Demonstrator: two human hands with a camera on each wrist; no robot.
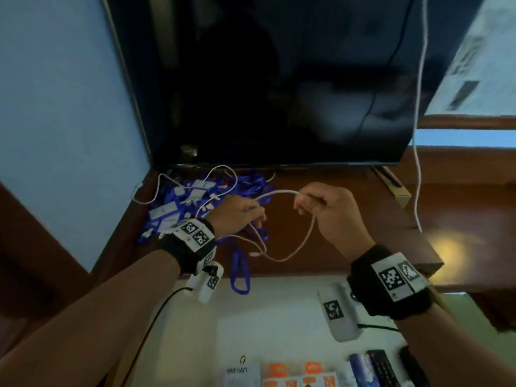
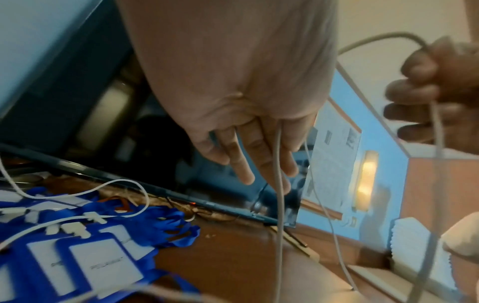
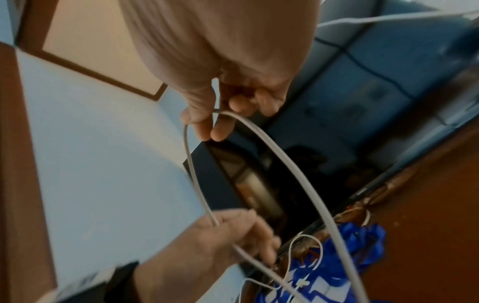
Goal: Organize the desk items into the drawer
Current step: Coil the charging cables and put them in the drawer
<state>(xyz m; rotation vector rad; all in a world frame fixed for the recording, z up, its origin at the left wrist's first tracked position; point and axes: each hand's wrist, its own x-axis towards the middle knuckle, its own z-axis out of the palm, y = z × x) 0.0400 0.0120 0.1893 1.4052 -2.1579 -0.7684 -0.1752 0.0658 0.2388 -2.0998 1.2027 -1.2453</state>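
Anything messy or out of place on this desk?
Yes: blue lanyards lie in a tangled heap at the desk's back left corner, one strap hanging over the front edge. The white cable between both hands loops loosely.

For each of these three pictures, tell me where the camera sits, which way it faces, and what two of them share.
Head: worn on the head, looking down at the desk; both forearms, left hand and right hand show, holding a white cable.
Left wrist: along the left hand's fingers toward the monitor and blue badge holders.
Right wrist: along the right hand's fingers, pinching the cable, toward the left hand.
Shared: all show cable, monitor and badge holders.
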